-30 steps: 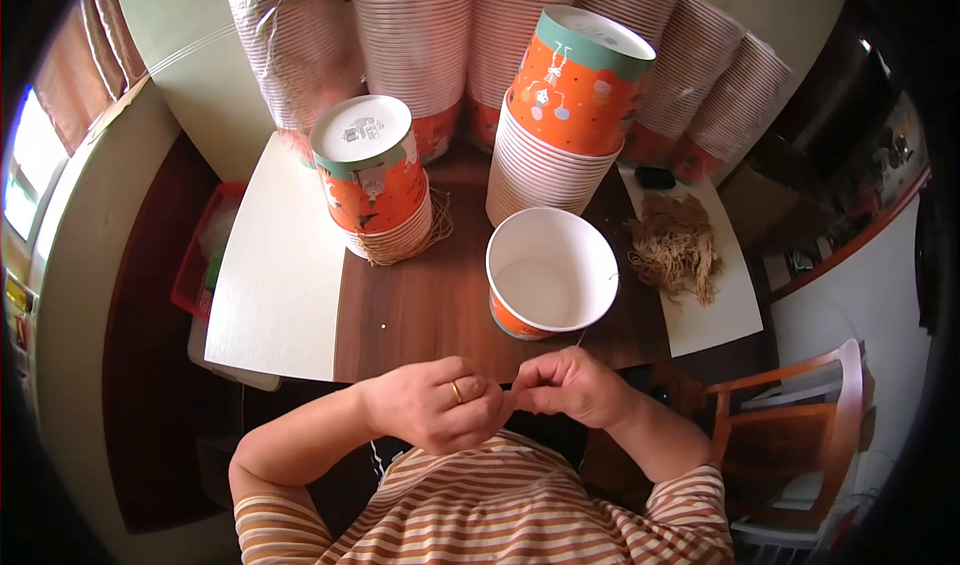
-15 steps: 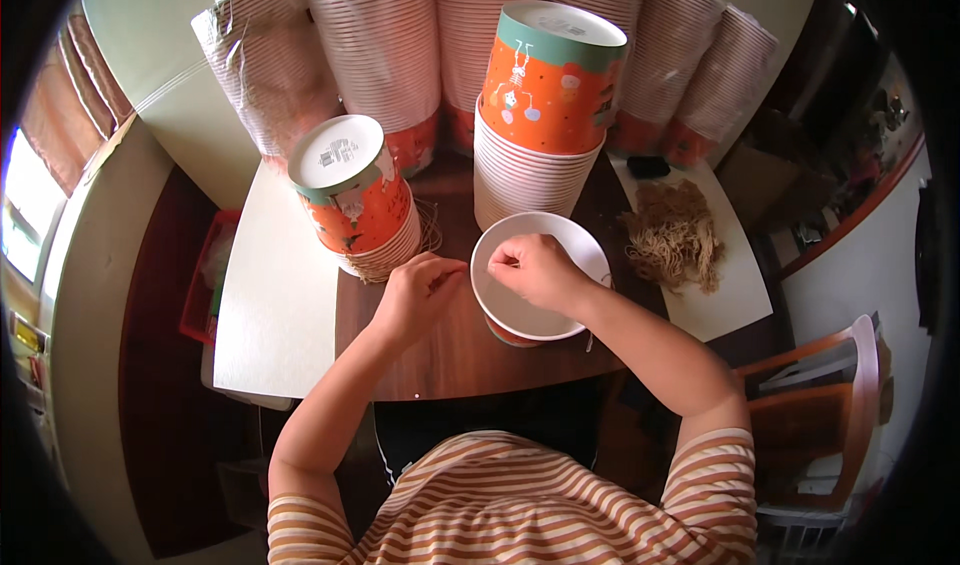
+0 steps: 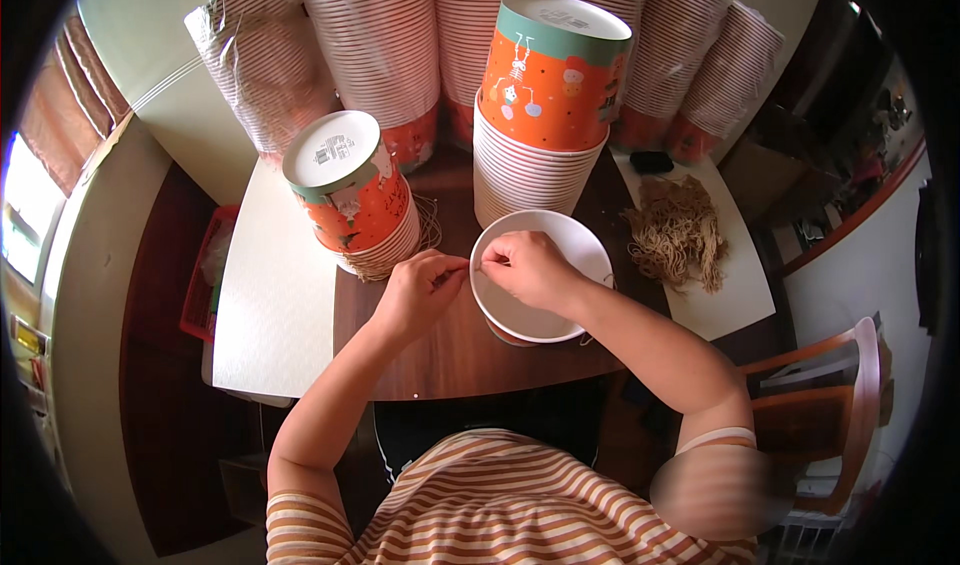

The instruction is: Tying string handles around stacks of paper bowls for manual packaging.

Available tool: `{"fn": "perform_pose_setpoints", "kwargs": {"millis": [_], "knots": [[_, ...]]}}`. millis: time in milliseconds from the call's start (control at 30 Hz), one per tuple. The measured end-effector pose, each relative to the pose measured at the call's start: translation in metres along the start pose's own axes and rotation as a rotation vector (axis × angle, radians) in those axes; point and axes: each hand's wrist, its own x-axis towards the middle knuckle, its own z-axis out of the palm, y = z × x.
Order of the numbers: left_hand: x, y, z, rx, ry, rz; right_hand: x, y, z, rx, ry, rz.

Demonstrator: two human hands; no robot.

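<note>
In front of me an open white-lined paper bucket [image 3: 540, 317] stands upright on the table. My right hand [image 3: 530, 268] reaches inside it, fingers pinched against the left inner wall, where a bit of tan cord shows at the fingertips. Outside that wall my left hand [image 3: 420, 290] is closed in a pinch, its fingertips touching the rim; what it grips is too small to make out. Some cord hangs at the bucket's right side. To the left stands a short stack of upside-down orange buckets [image 3: 365, 215], with loose cord around its base.
Behind the open bucket rises a taller upside-down bucket stack [image 3: 545, 95]. Plastic-wrapped bucket stacks [image 3: 370, 55] line the back. A heap of tan cords [image 3: 680, 235] lies on the right, near a small black object [image 3: 652, 162]. A wooden chair [image 3: 810, 415] stands at right.
My right hand has shifted slightly left, its fingertips now against the bucket's inner wall and close to my left fingertips. My left hand has barely moved.
</note>
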Motion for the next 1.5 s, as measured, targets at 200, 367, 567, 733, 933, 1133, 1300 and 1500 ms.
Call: {"fn": "perform_pose_setpoints", "kwargs": {"millis": [200, 367, 567, 733, 933, 1133, 1300, 1500], "knots": [[0.000, 0.002, -0.001, -0.009, -0.005, -0.001, 0.001, 0.002, 0.003, -0.022, 0.011, 0.017], [0.001, 0.003, -0.001, 0.003, -0.028, -0.007, 0.001, 0.001, 0.005, -0.024, 0.022, 0.060], [0.004, 0.001, -0.001, 0.029, -0.042, 0.036, 0.002, 0.000, 0.006, -0.020, 0.010, 0.089], [0.005, -0.002, 0.001, 0.058, -0.027, 0.105, 0.003, -0.003, 0.004, -0.017, -0.010, 0.096], [-0.003, 0.008, 0.003, 0.098, -0.007, 0.066, -0.004, -0.015, -0.001, 0.073, -0.093, 0.168], [-0.057, -0.008, 0.011, -0.633, -0.313, -0.349, -0.044, -0.049, -0.023, -0.088, -0.557, 0.156], [-0.104, 0.014, 0.010, -1.003, -0.411, -0.295, -0.086, -0.058, -0.027, -0.282, -0.529, -0.089], [-0.115, 0.030, 0.005, -0.671, -0.186, 0.111, -0.102, -0.055, -0.042, -0.340, -0.467, -0.207]]}}
